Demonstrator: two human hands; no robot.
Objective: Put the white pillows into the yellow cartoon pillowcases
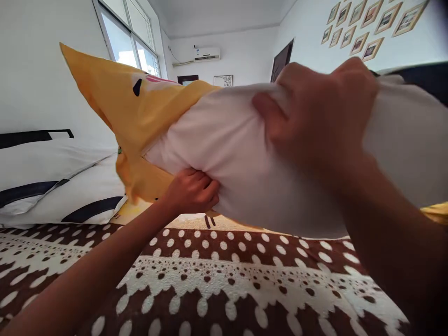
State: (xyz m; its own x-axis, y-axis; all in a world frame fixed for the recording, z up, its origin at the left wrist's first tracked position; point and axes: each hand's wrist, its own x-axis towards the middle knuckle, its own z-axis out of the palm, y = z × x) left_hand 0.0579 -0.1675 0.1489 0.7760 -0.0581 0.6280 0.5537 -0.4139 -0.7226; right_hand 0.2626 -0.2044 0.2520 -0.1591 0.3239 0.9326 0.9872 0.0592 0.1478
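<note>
A white pillow [238,196] is held up over the bed, its left end inside a yellow pillowcase [157,107] with a printed pattern. My left hand [194,190] is closed on the pillow's near side, close to the pillowcase opening. Higher up and to the right, my right hand [315,107] grips the pillow's upper edge, its fingers folded over the fabric and somewhat blurred. The pillowcase's empty corner points up to the left. The pillow's far side is hidden.
White pillows with dark bands [80,200] lie at the left against a dark headboard [31,137]. Beneath spreads a brown and white patterned blanket [231,275]. A window [131,39], an air conditioner [207,53] and framed pictures [371,14] are farther off.
</note>
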